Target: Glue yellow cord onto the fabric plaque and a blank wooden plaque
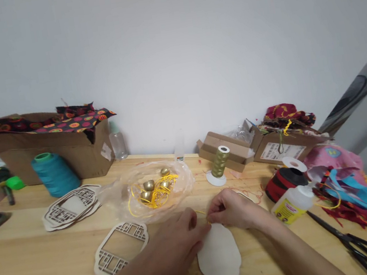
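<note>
A pale wooden plaque (219,253) with a scalloped outline and a plain face lies low in front of me. My left hand (181,236) is closed at its upper left edge, fingertips partly hidden. At the plaque's top, my right hand (232,209) pinches a thin yellow cord (200,211), a short piece of which shows between the hands. To the left of my left hand lies a cut-out lattice wooden frame (100,259). Behind the hands, a clear plastic bag (108,194) holds several brass-coloured bells (149,185) and tangled yellow cord.
More lattice frames (72,208) are stacked at left, beside a teal thread cone (54,175) and a cardboard box (87,153) of fabric. An olive thread spool (220,162) stands behind my right hand. At right are a glue bottle (293,203), black scissors (350,238) and ribbons (365,196).
</note>
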{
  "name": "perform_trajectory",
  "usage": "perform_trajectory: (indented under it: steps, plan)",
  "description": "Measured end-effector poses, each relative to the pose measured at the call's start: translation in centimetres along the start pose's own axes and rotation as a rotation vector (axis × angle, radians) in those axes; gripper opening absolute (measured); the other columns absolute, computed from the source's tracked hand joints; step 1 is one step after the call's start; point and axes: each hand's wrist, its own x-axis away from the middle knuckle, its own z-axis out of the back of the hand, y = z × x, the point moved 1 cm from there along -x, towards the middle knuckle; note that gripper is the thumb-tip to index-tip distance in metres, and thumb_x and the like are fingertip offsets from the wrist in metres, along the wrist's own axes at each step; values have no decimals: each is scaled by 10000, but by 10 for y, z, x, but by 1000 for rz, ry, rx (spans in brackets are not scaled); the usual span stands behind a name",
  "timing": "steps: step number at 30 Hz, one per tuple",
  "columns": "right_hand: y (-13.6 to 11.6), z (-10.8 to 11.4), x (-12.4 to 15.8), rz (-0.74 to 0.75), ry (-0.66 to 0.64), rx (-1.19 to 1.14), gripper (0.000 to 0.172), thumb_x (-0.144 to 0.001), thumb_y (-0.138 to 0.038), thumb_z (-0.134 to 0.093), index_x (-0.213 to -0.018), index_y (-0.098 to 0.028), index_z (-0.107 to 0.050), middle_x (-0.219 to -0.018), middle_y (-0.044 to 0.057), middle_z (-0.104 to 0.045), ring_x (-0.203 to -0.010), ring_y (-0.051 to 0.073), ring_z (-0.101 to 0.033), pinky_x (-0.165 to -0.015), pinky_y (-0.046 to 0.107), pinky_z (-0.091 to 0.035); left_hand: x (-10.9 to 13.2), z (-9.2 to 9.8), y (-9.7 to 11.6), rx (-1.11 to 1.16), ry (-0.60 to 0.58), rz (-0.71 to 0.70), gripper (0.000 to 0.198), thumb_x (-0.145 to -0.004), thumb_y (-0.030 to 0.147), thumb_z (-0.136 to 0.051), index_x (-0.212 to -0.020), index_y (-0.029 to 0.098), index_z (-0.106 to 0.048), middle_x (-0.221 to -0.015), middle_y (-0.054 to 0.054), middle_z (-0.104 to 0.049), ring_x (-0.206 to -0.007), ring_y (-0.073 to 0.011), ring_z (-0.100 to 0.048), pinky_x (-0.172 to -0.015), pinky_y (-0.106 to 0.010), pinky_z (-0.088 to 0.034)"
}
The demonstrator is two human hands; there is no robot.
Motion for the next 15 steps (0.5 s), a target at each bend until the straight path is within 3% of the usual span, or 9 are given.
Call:
perform_trajectory:
  steps: [4,7,10,15]
  plan:
    - [-4,11,9,41,85,41,260,-753,-229,-473,-535,-166,-599,-459,-64,-362,-458,69,-291,-425,214,-197,0,1,0,6,-3,4,222,-918,281,-318,-866,213,-523,-852,-19,-492,-747,-163,-462,-611,-269,-312]
    - [-7,14,20,110,145,104,231,-764,-195,-482,-595,-177,-638,-502,-50,-465,-491,82,-346,-462,223,-230,0,2,0,17,-5,-4,227,-920,278,-311,-883,213,-525,-851,-18,-492,-742,-160,-459,-610,-269,-311]
    - [-6,6,30,219,194,172,187,-763,-156,-509,-710,-197,-684,-599,-20,-584,-546,101,-464,-514,221,-300,0,2,0,2,0,-16,245,-924,302,-309,-885,211,-534,-833,-16,-486,-719,-156,-452,-589,-266,-299]
    - [2,-14,39,301,292,135,210,-820,-140,-487,-873,-208,-678,-722,24,-624,-680,135,-548,-599,227,-376,0,1,0,-14,-2,-21,269,-925,287,-297,-882,212,-551,-819,-17,-491,-717,-156,-456,-590,-265,-312]
